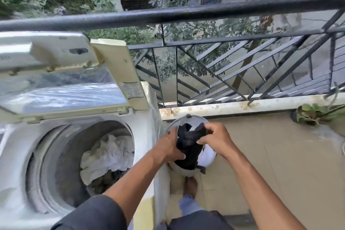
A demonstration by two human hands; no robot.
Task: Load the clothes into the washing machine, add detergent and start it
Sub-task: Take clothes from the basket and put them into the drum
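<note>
A white top-loading washing machine [22,147] stands at the left with its lid [61,91] raised. White cloth [110,153] and some darker laundry lie in its drum. To its right a white bucket [207,157] sits on the balcony floor. Above the bucket, both hands grip a black garment [188,144]: my left hand [168,147] holds its left side, my right hand [216,136] holds its upper right part. The garment hangs down into the bucket.
A black metal railing [205,13] runs across the far side, over a low ledge [242,106]. A potted plant [315,114] sits at the right on the tan floor [280,164]. My bare foot [190,186] stands just below the bucket.
</note>
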